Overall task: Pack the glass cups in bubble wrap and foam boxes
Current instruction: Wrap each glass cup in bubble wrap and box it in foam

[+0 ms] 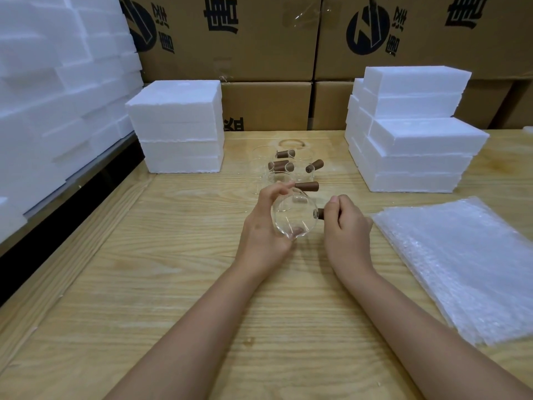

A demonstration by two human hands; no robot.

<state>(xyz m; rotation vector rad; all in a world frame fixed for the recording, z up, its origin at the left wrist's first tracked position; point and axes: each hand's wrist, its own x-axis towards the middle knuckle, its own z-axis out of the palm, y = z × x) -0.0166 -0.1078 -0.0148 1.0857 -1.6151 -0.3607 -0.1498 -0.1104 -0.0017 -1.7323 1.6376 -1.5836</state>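
The cup is held just above the table at the middle of the view, tipped on its side with its open mouth toward the camera. The left hand grips its clear glass body from the 9 o'clock side, fingers curled over the top of the rim and the thumb under it. The right hand is at 3 o'clock of the cup, fingers and thumb closed round the brown handle, of which only the stub next to the glass shows.

At 12 o'clock, just beyond the hands, the other cups stand close together on the table, their brown handles pointing different ways. How many there are cannot be told, as the glass is hard to make out.

The left foam stack stands at 11 o'clock and the right foam stack, several white boxes piled in steps, at 1 o'clock. The bubble wrap lies in a flat pile of sheets at 3 to 4 o'clock, near the right hand. A foam pile rises along the table's edge at 9 to 10 o'clock.

Behind the table, at 12 o'clock, are brown cartons. The upper ones bear a round black logo and large black Chinese characters, printed upside down in this view; I cannot read them with certainty. A lower carton shows part of another black character beside the left foam stack.
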